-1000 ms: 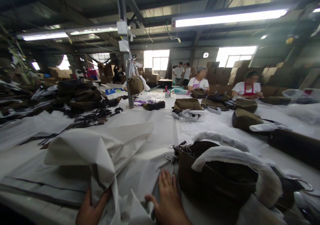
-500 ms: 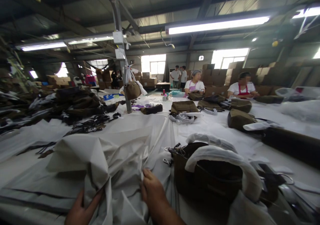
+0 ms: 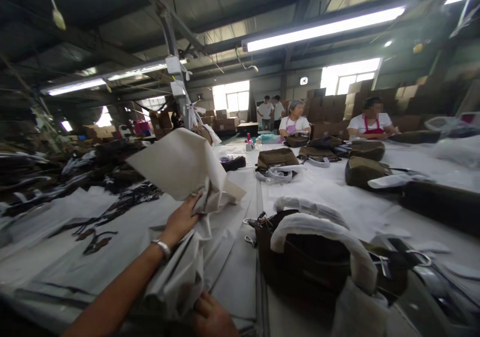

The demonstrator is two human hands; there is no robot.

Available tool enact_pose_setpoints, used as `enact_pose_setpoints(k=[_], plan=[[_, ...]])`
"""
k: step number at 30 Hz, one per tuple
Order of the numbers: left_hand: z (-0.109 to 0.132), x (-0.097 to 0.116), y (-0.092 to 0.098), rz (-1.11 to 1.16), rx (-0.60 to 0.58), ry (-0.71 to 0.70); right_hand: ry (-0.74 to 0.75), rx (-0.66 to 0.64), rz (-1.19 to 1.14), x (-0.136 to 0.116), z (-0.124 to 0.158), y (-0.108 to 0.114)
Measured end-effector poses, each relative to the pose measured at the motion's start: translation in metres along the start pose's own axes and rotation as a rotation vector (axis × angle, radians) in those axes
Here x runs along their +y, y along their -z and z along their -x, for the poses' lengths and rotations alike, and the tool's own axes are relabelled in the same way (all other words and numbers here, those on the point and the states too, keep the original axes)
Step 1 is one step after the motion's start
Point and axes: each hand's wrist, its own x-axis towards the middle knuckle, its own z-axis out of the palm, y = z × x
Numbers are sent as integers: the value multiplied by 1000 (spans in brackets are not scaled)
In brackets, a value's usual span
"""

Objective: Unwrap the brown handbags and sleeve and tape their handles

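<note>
My left hand [image 3: 182, 218] is raised over the table, closed on a bunch of the white cloth bag [image 3: 185, 169], which hangs up and spreads above it. A bracelet sits on that wrist. My right hand [image 3: 212, 318] is low at the bottom edge, fingers curled into the bag's lower end. Just to the right lies a dark brown bag [image 3: 311, 259] with white-wrapped handles and metal clips.
The long table [image 3: 240, 212] is covered in white sheeting. Several olive bags [image 3: 277, 158] lie farther back, and dark straps [image 3: 123, 202] and piled goods sit at left. Two people in aprons [image 3: 371, 124] work at the far right; a pole [image 3: 176, 87] stands mid-table.
My left hand has risen from the table's near edge, lifting the white cloth bag up. My right hand slid down to grip its lower end.
</note>
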Motion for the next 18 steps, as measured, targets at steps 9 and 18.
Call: enact_pose_setpoints(k=[9, 18], plan=[[-27, 39, -116, -21, -379, -4, 296, 60, 62, 44, 11, -21], [-45, 34, -110, -19, -432, -19, -55, 343, -478, 7, 20, 28]])
